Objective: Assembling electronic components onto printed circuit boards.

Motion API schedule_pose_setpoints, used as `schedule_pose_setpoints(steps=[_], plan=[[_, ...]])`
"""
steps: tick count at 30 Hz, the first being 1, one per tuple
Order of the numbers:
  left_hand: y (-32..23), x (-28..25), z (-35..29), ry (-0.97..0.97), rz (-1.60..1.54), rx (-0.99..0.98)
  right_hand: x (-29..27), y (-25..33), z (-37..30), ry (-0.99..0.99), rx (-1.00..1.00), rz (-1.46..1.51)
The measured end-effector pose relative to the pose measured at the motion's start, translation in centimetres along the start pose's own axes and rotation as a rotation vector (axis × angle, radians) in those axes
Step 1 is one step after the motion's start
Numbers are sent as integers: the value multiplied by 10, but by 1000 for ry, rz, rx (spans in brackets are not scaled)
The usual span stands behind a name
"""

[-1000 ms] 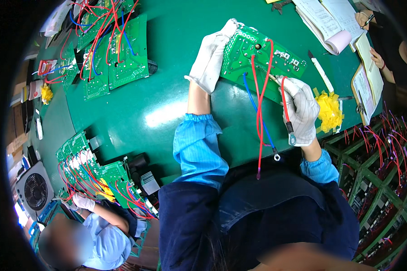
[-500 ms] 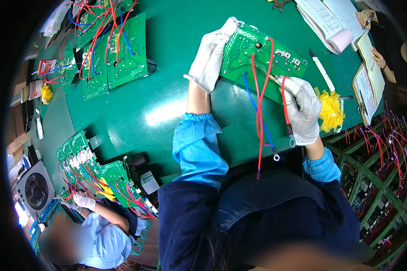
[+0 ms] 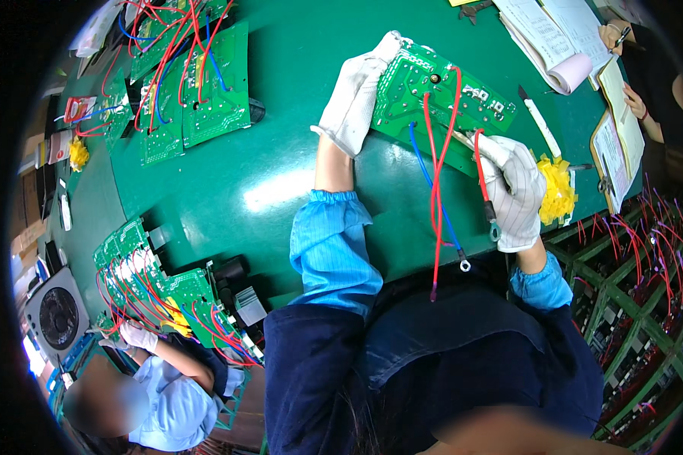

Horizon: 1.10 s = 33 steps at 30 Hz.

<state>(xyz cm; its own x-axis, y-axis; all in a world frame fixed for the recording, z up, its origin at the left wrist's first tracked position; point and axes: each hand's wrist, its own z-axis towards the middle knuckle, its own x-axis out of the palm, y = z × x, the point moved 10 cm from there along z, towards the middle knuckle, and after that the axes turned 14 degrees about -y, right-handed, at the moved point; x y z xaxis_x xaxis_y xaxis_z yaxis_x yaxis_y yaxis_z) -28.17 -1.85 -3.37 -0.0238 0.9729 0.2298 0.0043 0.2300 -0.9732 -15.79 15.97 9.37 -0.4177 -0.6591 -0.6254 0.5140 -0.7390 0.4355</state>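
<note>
"Where is the circuit board?"

"The circuit board (image 3: 442, 103) is in front of you, in the upper middle of the frame, slanting down toward the right. It can't be told whether it rests on the green table (image 3: 281, 144) or is held just above it."

"And the grip?"

"Your left hand (image 3: 357, 95) is closed around the board's left end. Your right hand (image 3: 514, 193) is bunched at its lower edge, fingers curled in; you can't tell from this view whether they pinch the edge, a wire or something small."

"What makes for good handling here?"

"Let your left hand do the steadying, so that the board doesn't twist while your right fingers work. Mind the short red wire (image 3: 481, 176) lying across your right glove: a pull there could strain its joint. The long red wires (image 3: 436, 227) and the blue wire (image 3: 449, 227) hang toward the bottom of the frame, so keep your sleeves clear of them."

"Anything close by?"

"The yellow bundle (image 3: 557, 196) is just beside your right hand; avoid knocking it."
</note>
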Motion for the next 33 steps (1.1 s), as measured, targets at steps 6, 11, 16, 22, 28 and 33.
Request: schedule_pose_setpoints(steps=[6,11,16,22,28,33], plan=[[0,11,-3,-21,-97,-239,-5,7,-9,-65,-67,-121],[1,-4,0,-60,0,77,-2,8,-3,-11,-24,-93],[24,-5,10,19,27,-24,-5,27,-2,-2,-91,-150],[-11,0,-5,-108,-72,16,8,16,-15,3,-88,-174],[13,-9,-4,-109,-8,-96,16,10,-17,70,11,2],[-8,0,-8,-54,48,-19,8,6,-9,-54,31,10]])
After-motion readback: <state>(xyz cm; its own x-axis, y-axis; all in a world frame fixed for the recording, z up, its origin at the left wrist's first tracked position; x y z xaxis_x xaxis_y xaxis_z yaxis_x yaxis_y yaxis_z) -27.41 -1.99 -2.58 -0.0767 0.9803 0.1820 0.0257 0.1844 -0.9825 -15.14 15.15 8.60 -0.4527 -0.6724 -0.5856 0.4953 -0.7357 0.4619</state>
